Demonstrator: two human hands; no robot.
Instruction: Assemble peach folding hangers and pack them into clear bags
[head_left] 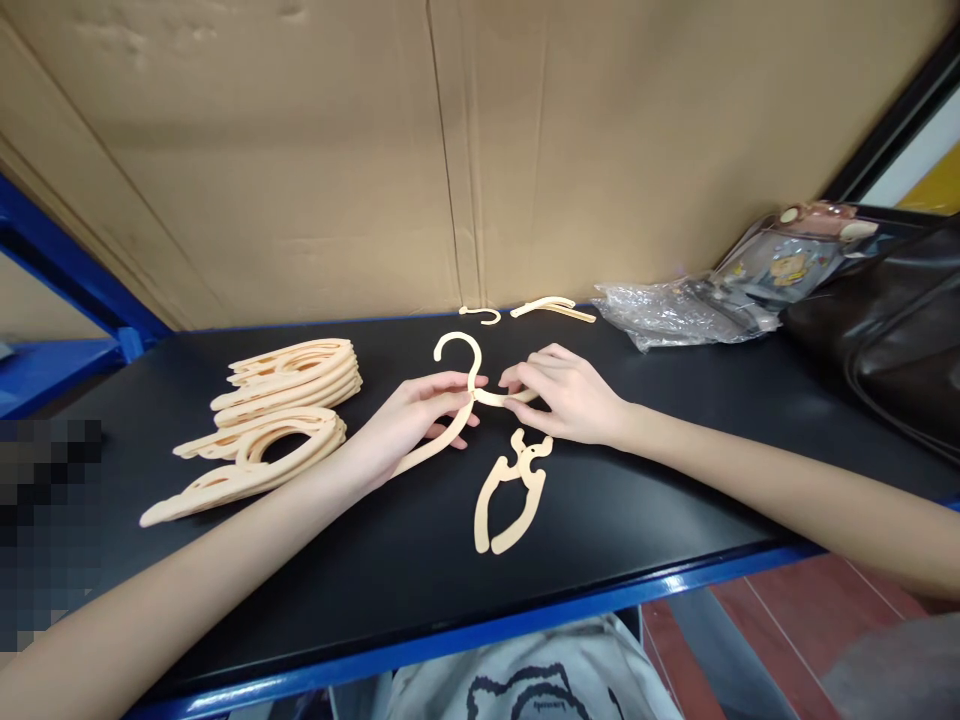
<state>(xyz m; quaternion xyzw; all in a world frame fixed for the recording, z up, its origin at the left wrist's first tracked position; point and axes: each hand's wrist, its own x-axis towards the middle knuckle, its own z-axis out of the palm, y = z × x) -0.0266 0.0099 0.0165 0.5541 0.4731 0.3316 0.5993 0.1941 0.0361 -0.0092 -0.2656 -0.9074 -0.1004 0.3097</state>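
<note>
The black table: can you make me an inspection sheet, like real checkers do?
Surface: black tabletop with a blue front edge.
Job's things: tan hanger, hook up; pliers-shaped piece nearer the person; back pile and front pile of tan pieces, left; small hook and forked piece near the back edge.
Clutter: clear packaging and dark bag, right side.
Hands: left hand and right hand both hold the hanger.
Cables: nothing seen.
Surroundings: cardboard behind, blue frame left, red floor below.

left hand and right hand pinch close together, 2 bare arms angled inward.
</note>
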